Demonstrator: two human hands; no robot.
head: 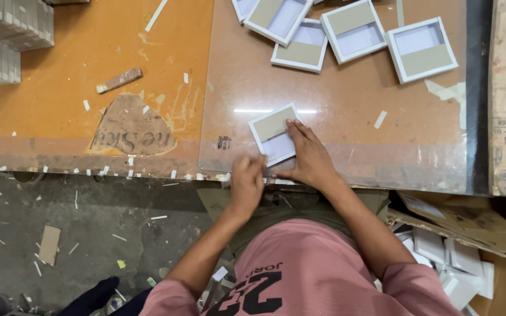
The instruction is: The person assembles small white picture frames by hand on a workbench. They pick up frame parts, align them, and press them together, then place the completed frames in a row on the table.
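Observation:
A small square white-rimmed box tray (272, 131), part beige and part pale inside, lies on the glass sheet (346, 99) near the table's front edge. My right hand (308, 155) presses flat on its lower right side, fingers spread over the rim. My left hand (247, 181) is blurred at the tray's lower left corner, fingers curled; whether it holds a strip or anything else cannot be made out.
Several similar white box trays (352, 32) lie at the back of the glass. Stacks of pale boxes (7, 32) stand at the far left on the orange tabletop (77, 64). A brown stick (119, 80) and paper scraps litter it. Cardboard and white pieces (458, 246) fill a bin at right.

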